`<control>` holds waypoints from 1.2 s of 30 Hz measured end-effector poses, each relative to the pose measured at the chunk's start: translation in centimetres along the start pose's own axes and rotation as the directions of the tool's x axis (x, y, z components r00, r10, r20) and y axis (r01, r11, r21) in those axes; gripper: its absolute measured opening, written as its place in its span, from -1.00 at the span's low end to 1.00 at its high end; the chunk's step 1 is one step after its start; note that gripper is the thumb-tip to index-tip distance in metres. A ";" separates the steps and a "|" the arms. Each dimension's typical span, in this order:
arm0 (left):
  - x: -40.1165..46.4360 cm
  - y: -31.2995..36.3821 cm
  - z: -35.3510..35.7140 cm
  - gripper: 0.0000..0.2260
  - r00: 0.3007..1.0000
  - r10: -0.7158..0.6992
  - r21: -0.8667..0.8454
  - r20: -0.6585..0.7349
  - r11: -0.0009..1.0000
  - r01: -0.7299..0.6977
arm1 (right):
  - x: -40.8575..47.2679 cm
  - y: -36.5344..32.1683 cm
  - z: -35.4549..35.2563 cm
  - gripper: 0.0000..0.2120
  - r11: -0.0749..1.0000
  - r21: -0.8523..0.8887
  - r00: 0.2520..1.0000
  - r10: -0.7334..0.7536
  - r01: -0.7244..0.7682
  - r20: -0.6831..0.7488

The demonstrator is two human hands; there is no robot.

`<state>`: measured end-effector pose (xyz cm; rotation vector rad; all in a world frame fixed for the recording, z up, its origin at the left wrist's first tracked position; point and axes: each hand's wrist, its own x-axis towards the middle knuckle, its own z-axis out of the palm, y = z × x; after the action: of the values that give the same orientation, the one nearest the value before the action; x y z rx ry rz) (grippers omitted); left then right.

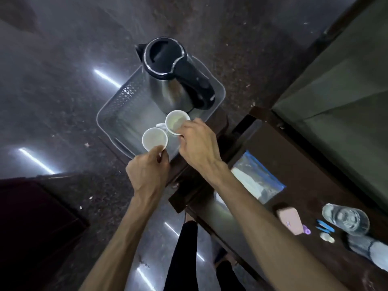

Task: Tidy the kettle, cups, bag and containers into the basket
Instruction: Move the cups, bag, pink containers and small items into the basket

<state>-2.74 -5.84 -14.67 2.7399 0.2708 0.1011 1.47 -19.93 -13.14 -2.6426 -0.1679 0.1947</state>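
Cups over the grey basket (pixel 109 114), both arms stretched forward from below, wrists bent down. Left cup (pixel 154 139) white, empty, upright; right cup (pixel 177 122) white, tilted slightly. Left hand (pixel 148 168) pinched shut on left cup's near rim; right hand (pixel 197 143) clamped on right cup's rim. Steel kettle (pixel 170 80) standing inside basket. Bag (pixel 257 181) and clear container (pixel 346 219) lying on table (pixel 294 160).

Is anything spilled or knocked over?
No spill shows. Only the clear glass jar lies tipped on its side on the dark wooden table. The steel kettle stands upright in the grey plastic basket.
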 end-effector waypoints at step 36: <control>-7.3 6.8 16.7 -0.80 0.592 0.028 -0.372 0.805 0.801 0.468 | -19.3 18.2 6.6 -0.95 -0.043 0.680 0.222 0.928 -0.732 0.298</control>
<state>-6.90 -19.64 -27.76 1.8772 0.2796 -0.9454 -17.10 -35.78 -25.45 -1.4756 1.4657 0.2325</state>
